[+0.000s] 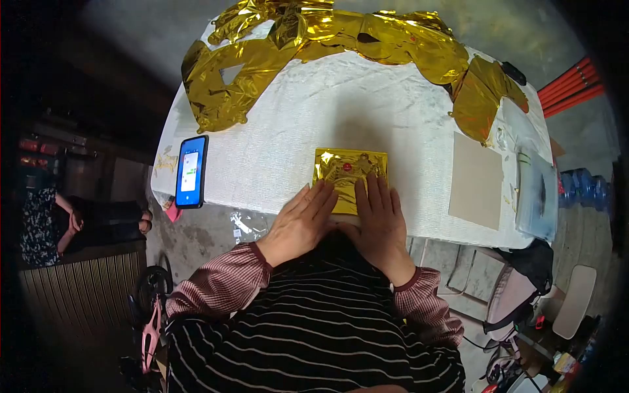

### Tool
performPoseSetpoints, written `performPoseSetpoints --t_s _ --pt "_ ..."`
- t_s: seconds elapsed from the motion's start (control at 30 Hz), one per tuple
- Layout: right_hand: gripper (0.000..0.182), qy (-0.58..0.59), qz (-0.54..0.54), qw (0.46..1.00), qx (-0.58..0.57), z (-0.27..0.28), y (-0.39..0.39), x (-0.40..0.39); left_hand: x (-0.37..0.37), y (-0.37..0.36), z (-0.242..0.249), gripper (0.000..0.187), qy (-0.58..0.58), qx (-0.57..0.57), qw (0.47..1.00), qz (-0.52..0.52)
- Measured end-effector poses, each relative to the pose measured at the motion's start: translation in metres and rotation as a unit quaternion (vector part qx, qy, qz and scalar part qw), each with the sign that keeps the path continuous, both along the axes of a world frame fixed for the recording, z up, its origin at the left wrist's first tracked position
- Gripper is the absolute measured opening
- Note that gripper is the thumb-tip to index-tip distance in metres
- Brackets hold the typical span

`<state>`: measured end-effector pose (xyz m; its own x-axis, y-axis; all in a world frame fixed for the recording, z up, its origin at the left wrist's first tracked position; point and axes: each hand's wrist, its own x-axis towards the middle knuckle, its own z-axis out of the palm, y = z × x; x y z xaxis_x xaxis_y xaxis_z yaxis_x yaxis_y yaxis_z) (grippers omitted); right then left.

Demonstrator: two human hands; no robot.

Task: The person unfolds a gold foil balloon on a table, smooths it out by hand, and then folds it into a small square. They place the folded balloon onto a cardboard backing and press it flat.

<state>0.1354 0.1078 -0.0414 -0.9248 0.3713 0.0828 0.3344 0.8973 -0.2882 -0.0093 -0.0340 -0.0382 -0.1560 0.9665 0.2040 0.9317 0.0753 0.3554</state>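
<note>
Near the front edge of the white-covered table lies a square of folded gold foil (334,164) with a small red spot on it. My left hand (301,219) rests on its left side, fingers stretched out and pointing up the table. Flat on the right side of the foil is my right hand (380,226), its fingers also straight. Both palms face down and cover the lower part of the square. Neither hand grasps anything.
Gold foil balloons (393,39) lie flattened along the table's far edge. A lit phone (191,171) sits at the left. On the right are a grey-brown card (476,180) and a clear plastic packet (536,196). Another person (49,226) is at the far left.
</note>
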Motion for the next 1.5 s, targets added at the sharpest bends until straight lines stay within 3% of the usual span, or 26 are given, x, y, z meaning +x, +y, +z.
performPoseSetpoints --t_s 0.13,0.3,0.43,0.53,0.6,0.73,0.8,0.83,0.9,1.0,1.33,1.43,1.5 --pt "0.082 0.004 0.022 1.0 0.005 0.001 0.007 0.003 -0.013 0.002 0.0 0.051 0.04 0.002 0.999 -0.035" --pt "0.071 0.049 0.05 0.997 0.038 -0.003 0.011 0.003 -0.018 0.011 -0.001 0.041 0.212 -0.047 0.971 -0.1" --pt "0.065 0.07 0.066 0.993 0.067 -0.007 0.019 -0.003 -0.025 0.019 -0.012 0.038 0.236 -0.056 0.963 -0.116" --pt "0.051 0.089 0.091 0.983 0.129 -0.011 0.027 -0.012 -0.034 0.023 -0.007 0.034 0.198 -0.034 0.97 -0.137" --pt "0.036 0.143 0.157 0.95 0.231 -0.014 0.023 -0.018 -0.035 0.023 -0.001 0.03 0.056 -0.043 0.99 -0.121" --pt "0.019 0.164 0.166 0.937 0.26 -0.008 0.018 -0.03 -0.027 0.023 -0.007 0.035 0.107 -0.04 0.988 -0.101" --pt "0.017 0.136 0.163 0.94 0.268 -0.005 0.015 -0.034 -0.024 0.025 -0.018 0.029 0.149 0.09 0.983 -0.06" --pt "0.016 0.107 0.16 0.943 0.272 -0.004 0.015 -0.034 -0.024 0.025 -0.016 0.029 0.15 0.092 0.982 -0.063" --pt "0.015 0.106 0.166 0.944 0.264 -0.002 0.015 -0.034 -0.027 0.024 -0.006 0.021 0.086 -0.018 0.994 -0.061" --pt "0.014 0.139 0.189 0.942 0.241 0.007 0.025 -0.029 -0.03 0.022 0.008 0.013 0.098 0.063 0.989 -0.086" --pt "0.018 0.236 0.153 0.946 0.159 0.042 0.04 0.026 -0.02 0.001 0.083 0.015 0.093 0.029 0.988 -0.116" --pt "0.014 0.24 0.117 0.949 0.165 0.08 0.047 0.053 -0.03 -0.012 0.103 0.01 0.045 0.016 0.994 -0.101" --pt "0.011 0.257 0.082 0.955 0.121 0.123 0.032 0.071 -0.044 -0.023 0.112 0.01 -0.077 -0.044 0.996 -0.007"
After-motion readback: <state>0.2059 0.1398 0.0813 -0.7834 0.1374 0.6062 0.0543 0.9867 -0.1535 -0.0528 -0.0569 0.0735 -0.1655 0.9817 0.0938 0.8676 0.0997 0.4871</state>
